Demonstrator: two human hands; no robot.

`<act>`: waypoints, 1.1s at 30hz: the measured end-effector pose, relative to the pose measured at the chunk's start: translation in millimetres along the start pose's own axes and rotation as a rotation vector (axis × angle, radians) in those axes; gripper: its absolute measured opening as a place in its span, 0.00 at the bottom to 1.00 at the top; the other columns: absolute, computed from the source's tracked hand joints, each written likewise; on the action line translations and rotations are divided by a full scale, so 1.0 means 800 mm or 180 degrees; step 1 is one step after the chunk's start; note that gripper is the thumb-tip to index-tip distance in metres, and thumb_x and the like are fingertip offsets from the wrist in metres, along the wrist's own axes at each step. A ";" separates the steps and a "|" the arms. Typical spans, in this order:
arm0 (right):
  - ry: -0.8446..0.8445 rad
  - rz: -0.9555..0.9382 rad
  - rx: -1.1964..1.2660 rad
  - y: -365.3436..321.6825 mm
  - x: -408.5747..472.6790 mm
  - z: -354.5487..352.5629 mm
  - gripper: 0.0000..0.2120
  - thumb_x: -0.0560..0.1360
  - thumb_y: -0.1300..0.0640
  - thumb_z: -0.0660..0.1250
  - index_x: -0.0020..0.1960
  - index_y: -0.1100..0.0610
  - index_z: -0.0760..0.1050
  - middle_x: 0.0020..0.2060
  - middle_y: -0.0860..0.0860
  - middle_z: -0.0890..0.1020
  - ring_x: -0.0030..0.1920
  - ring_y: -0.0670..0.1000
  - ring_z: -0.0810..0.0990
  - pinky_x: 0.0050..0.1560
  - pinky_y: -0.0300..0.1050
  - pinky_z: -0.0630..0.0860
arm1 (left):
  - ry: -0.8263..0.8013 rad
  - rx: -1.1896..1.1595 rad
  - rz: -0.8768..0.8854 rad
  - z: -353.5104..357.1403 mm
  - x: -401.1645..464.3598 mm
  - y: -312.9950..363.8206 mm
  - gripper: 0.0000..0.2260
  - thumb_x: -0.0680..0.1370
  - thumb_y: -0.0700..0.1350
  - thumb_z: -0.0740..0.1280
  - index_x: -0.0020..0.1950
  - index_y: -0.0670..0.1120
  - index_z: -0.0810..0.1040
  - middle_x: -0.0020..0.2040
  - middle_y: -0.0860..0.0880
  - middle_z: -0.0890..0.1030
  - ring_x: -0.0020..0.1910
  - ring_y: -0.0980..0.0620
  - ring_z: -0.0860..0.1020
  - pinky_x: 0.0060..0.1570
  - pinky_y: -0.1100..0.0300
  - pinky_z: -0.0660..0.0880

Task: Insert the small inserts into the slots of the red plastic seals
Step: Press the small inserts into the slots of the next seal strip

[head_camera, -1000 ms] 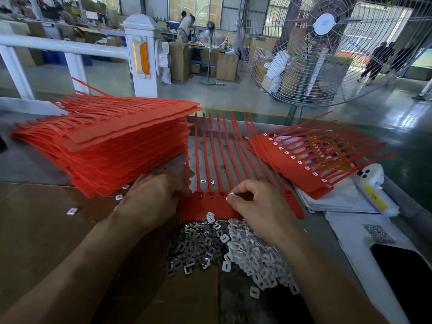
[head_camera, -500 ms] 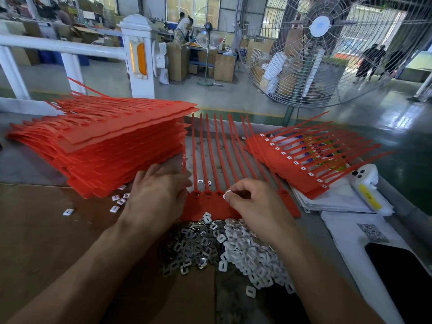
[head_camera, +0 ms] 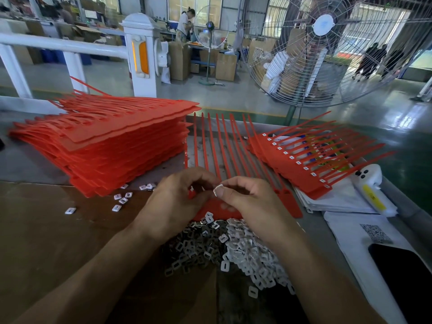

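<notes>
My hands meet over the red seal strip [head_camera: 236, 160] lying flat in front of me, its thin tails fanned away toward the far edge of the surface [head_camera: 28, 160]. My right hand [head_camera: 252, 202] has its fingers curled, thumb and forefinger pinching one small white insert [head_camera: 217, 190] at the tip. My left hand [head_camera: 173, 202] is curled too, its fingertips almost touching the right ones above the strip's row of slots; I cannot tell whether it grips anything. Just below my wrists sits the heap of inserts [head_camera: 233, 251], shiny metal ones to the left and white ones to the right, spilling onto brown cardboard [head_camera: 46, 242]. A few loose inserts [head_camera: 121, 199] lie near the tall stack of red seal strips [head_camera: 105, 146] on my left. On my right, a filled strip [head_camera: 299, 164] with white inserts in its slots rests tilted on some papers [head_camera: 339, 199], beside a white bottle [head_camera: 371, 190] and a dark phone [head_camera: 406, 277]. Beyond the surface stand a white railing [head_camera: 70, 46], a big caged fan [head_camera: 327, 43], cardboard boxes and a person at a bench
</notes>
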State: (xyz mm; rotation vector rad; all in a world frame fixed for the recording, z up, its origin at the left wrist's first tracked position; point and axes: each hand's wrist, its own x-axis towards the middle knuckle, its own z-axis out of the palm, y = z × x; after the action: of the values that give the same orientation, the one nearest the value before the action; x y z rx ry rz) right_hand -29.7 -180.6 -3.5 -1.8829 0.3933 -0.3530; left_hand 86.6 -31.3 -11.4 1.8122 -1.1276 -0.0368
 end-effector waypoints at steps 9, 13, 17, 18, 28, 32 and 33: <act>0.0108 0.0006 0.0132 0.004 0.002 0.000 0.05 0.78 0.46 0.71 0.51 0.45 0.84 0.45 0.45 0.87 0.45 0.44 0.86 0.55 0.48 0.80 | 0.0099 0.0235 0.0344 0.002 0.000 -0.001 0.09 0.76 0.43 0.74 0.53 0.56 0.84 0.48 0.61 0.84 0.50 0.60 0.82 0.48 0.62 0.77; 0.0121 0.0041 0.0107 0.005 0.002 0.001 0.06 0.79 0.47 0.71 0.52 0.46 0.84 0.44 0.43 0.87 0.44 0.43 0.86 0.52 0.45 0.80 | 0.0108 0.0240 0.0306 0.004 -0.001 -0.003 0.07 0.76 0.45 0.74 0.51 0.56 0.84 0.46 0.61 0.83 0.49 0.59 0.82 0.47 0.63 0.77; 0.0175 0.0056 0.0101 0.006 0.002 0.003 0.06 0.79 0.48 0.71 0.52 0.47 0.84 0.41 0.42 0.87 0.42 0.42 0.86 0.44 0.38 0.79 | 0.0182 0.0263 0.0277 0.005 -0.001 -0.002 0.04 0.76 0.46 0.74 0.48 0.55 0.83 0.44 0.60 0.83 0.46 0.59 0.82 0.45 0.62 0.77; 0.0194 0.0046 0.0090 0.005 0.002 0.004 0.06 0.80 0.48 0.70 0.52 0.47 0.84 0.40 0.42 0.87 0.41 0.41 0.85 0.41 0.36 0.79 | 0.0200 0.0259 0.0257 0.005 -0.001 -0.002 0.03 0.77 0.47 0.73 0.47 0.55 0.82 0.44 0.59 0.82 0.46 0.58 0.81 0.44 0.62 0.77; 0.0221 -0.0079 0.0067 0.004 0.002 0.005 0.06 0.81 0.48 0.69 0.54 0.48 0.83 0.41 0.42 0.87 0.42 0.42 0.86 0.41 0.35 0.79 | 0.0150 -0.0151 -0.0267 0.007 -0.002 -0.003 0.03 0.78 0.50 0.71 0.45 0.55 0.80 0.40 0.55 0.83 0.35 0.55 0.82 0.36 0.53 0.81; 0.0188 -0.0062 0.0042 0.006 0.004 0.005 0.07 0.81 0.48 0.68 0.54 0.48 0.83 0.42 0.43 0.87 0.42 0.43 0.86 0.43 0.37 0.79 | 0.0128 -0.0244 -0.0274 0.008 -0.002 -0.002 0.03 0.78 0.50 0.72 0.44 0.56 0.81 0.40 0.55 0.83 0.37 0.55 0.82 0.35 0.56 0.80; 0.0182 -0.0048 0.0041 0.006 0.004 0.005 0.07 0.81 0.48 0.68 0.53 0.48 0.83 0.42 0.44 0.87 0.42 0.43 0.86 0.43 0.38 0.79 | 0.0124 -0.0259 -0.0275 0.008 -0.002 -0.002 0.02 0.77 0.50 0.73 0.45 0.56 0.81 0.41 0.56 0.83 0.38 0.55 0.82 0.36 0.57 0.79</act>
State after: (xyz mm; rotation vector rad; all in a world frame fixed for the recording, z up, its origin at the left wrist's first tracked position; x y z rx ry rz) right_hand -25.7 -180.5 -9.4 -1.8674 0.4145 -0.4194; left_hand 83.6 -34.7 -16.8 1.7808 -1.0063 -0.0966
